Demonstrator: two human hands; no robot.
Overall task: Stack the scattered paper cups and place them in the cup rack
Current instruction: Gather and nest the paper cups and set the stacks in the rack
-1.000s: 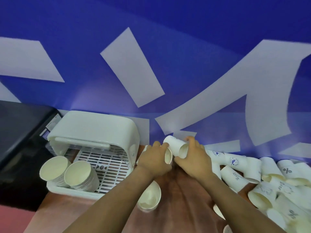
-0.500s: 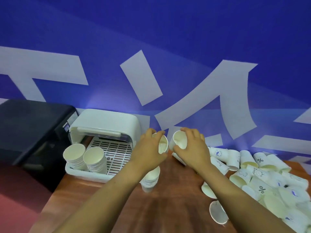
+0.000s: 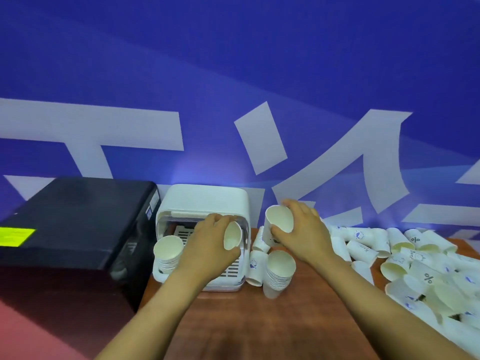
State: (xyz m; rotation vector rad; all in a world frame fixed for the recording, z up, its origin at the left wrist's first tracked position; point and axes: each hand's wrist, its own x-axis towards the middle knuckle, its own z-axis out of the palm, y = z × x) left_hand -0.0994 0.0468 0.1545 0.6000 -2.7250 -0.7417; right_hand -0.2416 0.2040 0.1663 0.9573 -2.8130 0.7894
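My left hand (image 3: 210, 245) holds a white paper cup (image 3: 233, 236) in front of the white cup rack (image 3: 207, 201), its mouth turned toward me. My right hand (image 3: 301, 232) grips a second paper cup (image 3: 279, 222), held up a little to the right of the rack. A stack of nested cups (image 3: 279, 272) stands on the wooden table (image 3: 259, 328) below and between my hands. Another cup stack (image 3: 168, 252) sits in the rack's left front corner. Many loose cups (image 3: 415, 266) lie scattered on the table's right side.
A black box-shaped machine (image 3: 70, 224) with a yellow label stands left of the rack, close against it. A blue wall with white lettering rises behind the table. A few loose cups (image 3: 257, 261) lie between the rack and the standing stack.
The view pulled back and shifted right. My hands moved apart, each carrying its cup; the left one went in front of the rack, and the right one rose slightly.
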